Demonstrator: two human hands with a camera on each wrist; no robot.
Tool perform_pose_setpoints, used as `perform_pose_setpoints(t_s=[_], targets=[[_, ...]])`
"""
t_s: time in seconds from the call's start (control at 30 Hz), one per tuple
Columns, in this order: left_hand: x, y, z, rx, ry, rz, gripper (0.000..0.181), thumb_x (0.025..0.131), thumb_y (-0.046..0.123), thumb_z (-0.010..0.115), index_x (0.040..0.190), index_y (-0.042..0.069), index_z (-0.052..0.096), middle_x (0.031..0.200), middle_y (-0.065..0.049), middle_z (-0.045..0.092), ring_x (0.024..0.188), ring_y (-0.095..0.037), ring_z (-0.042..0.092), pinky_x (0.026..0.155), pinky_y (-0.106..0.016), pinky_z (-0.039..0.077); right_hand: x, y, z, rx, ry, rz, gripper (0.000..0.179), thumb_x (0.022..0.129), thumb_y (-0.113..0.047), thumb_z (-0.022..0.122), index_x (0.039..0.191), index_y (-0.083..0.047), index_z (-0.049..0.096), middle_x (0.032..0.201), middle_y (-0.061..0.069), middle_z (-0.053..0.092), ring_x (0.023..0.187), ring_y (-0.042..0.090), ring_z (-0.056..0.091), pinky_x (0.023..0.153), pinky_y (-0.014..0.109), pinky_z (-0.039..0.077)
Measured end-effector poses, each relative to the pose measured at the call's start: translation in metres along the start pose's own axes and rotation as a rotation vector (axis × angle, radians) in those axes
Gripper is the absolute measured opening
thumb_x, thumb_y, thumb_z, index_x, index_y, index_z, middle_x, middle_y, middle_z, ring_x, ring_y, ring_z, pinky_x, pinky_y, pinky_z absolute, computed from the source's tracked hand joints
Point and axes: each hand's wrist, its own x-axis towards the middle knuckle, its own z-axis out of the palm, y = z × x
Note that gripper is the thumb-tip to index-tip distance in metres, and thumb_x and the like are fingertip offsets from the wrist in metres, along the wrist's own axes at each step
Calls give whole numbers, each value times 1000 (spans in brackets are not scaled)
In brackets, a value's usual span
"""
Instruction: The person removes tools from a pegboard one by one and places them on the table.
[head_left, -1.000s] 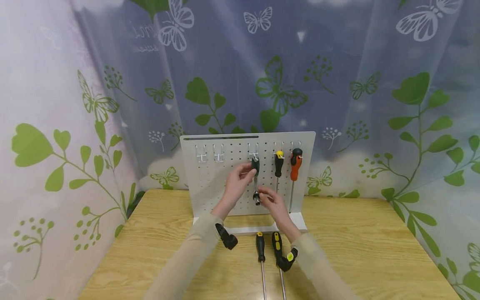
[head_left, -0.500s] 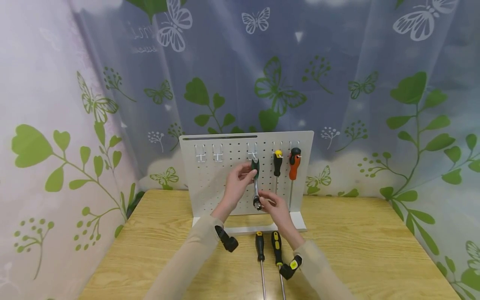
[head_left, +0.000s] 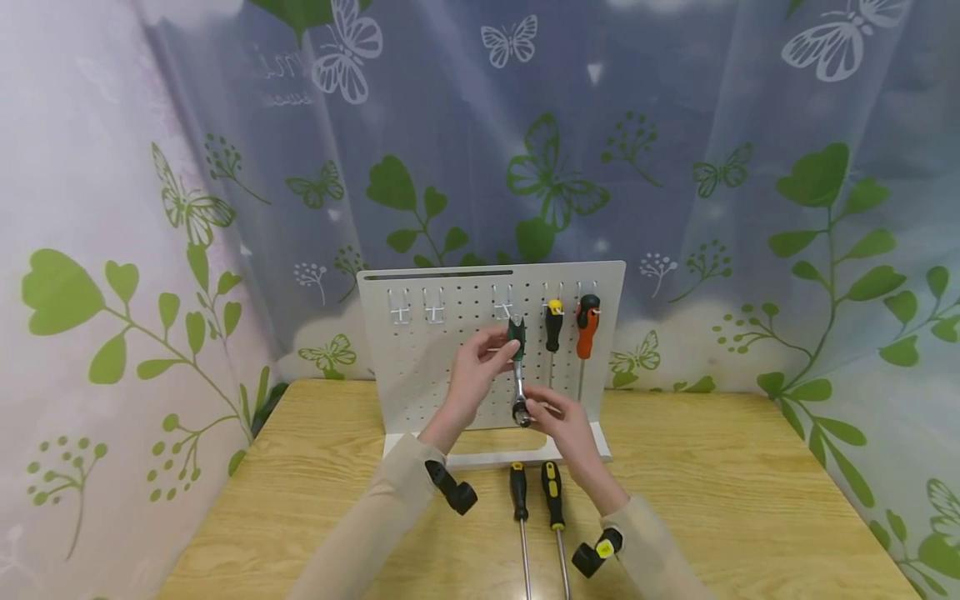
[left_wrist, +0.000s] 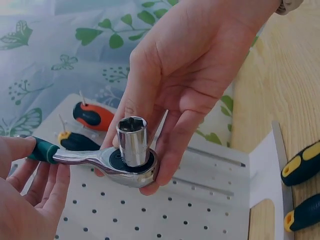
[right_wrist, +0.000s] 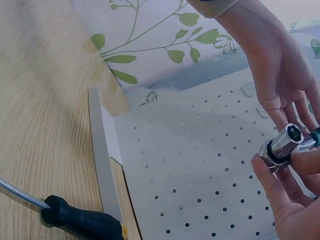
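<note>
A table [head_left: 315,483] bears the board [head_left: 427,375]. On the board's right side hang two screwdrivers [head_left: 587,337]; two more [head_left: 518,492] lie in front of it. Before the board, the left hand [head_left: 472,367] grips the ratchet [head_left: 518,377] by its handle; the right hand [head_left: 566,421] pinches its head, beside the socket [left_wrist: 133,142].

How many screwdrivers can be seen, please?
4: a yellow-topped screwdriver and an orange screwdriver hang on the white pegboard; a left screwdriver and a right screwdriver lie on the table.
</note>
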Motion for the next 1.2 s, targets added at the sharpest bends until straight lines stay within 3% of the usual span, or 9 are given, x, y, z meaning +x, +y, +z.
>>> perform_pose_setpoints(t_s=[0.17, 0.33, 0.63, 0.93, 1.2], targets=[[-6, 3, 6, -23, -29, -7, 37, 100, 20, 67, 131, 1, 61, 124, -18, 66, 108, -28, 67, 93, -37, 60, -10, 0, -8, -27, 18, -16, 37, 102, -19, 63, 134, 1, 63, 128, 18, 65, 108, 19, 66, 91, 33, 59], [-13, -4, 13, -56, -60, -22, 35, 100, 20, 67, 130, 2, 62, 122, -18, 66, 106, -25, 67, 92, -36, 60, -20, 2, -16, -32, 9, 8, 35, 102, -14, 62, 133, 2, 63, 125, 20, 65, 99, 10, 64, 87, 26, 58], [-27, -28, 38, -112, -77, -89, 34, 100, 19, 67, 128, 1, 63, 117, -16, 67, 102, -20, 68, 89, -34, 61, -47, 14, -33, -47, 53, 82, 33, 101, -10, 62, 130, 5, 64, 123, 20, 67, 93, 8, 66, 84, 31, 61], [-46, -51, 64, -110, -83, -148, 34, 100, 16, 66, 128, -4, 61, 115, -19, 68, 103, -27, 69, 86, -35, 62, -73, 31, -47, -28, 88, 139, 31, 100, -1, 60, 128, 13, 61, 117, 23, 68, 90, 7, 67, 79, 27, 62], [-62, -70, 84, -113, -75, -194, 31, 98, 9, 67, 126, -6, 62, 109, -20, 70, 96, -28, 71, 82, -41, 64, -94, 47, -59, -37, 52, 150, 34, 100, -1, 59, 129, 17, 57, 124, 30, 63, 91, 6, 67, 80, 29, 63]])
